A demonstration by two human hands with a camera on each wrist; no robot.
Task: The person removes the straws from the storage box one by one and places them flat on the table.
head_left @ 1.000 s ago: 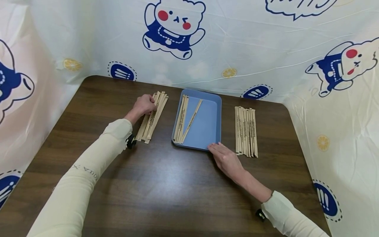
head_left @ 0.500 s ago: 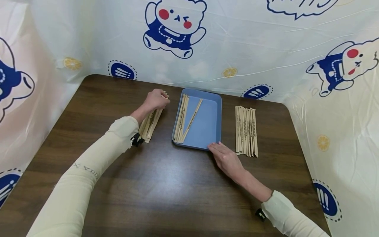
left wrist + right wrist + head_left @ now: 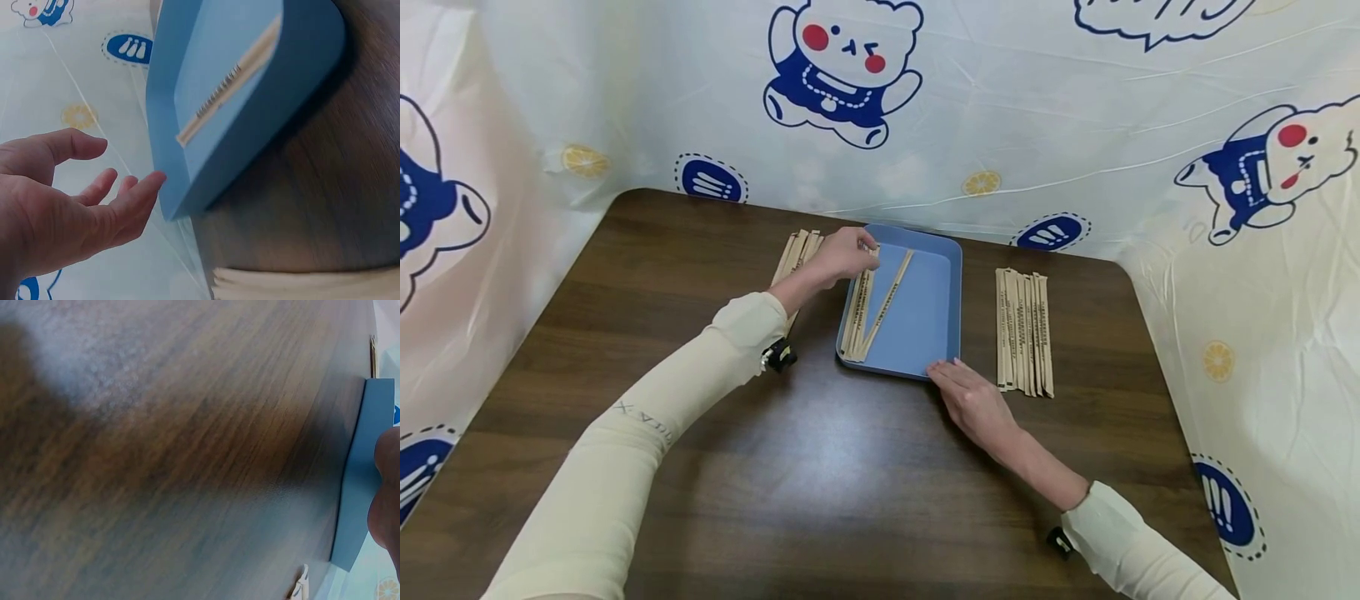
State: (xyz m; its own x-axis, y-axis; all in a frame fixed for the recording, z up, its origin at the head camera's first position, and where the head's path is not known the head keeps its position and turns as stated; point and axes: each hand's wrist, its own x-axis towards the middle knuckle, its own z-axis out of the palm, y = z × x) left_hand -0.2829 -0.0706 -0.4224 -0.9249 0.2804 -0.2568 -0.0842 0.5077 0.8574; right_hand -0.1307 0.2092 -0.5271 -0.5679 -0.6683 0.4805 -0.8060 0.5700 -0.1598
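My left hand [image 3: 847, 254] hovers over the far left corner of the blue tray [image 3: 921, 312], partly covering the slim paper-wrapped sticks [image 3: 858, 321] lined up along its left side. The left wrist view shows that hand [image 3: 81, 209] with thumb and fingers apart and nothing between them, fingertips close to the tray wall [image 3: 164, 156]. One more wrapped stick [image 3: 891, 296] lies slanted in the tray. At the near right corner, my right hand [image 3: 976, 404] rests straight fingers on the rim; its knuckles overlap the tray [image 3: 359, 481] in the right wrist view.
Left of the tray lies a bundle of wrapped sticks [image 3: 795, 250], partly behind my left forearm. Another bundle [image 3: 1024, 333] lies to the right, side by side. A printed curtain [image 3: 955, 108] hangs behind the brown table [image 3: 805, 500].
My left hand has moved right, from the left bundle of sticks to over the tray's far left corner. The right hand and the tray have stayed in place.
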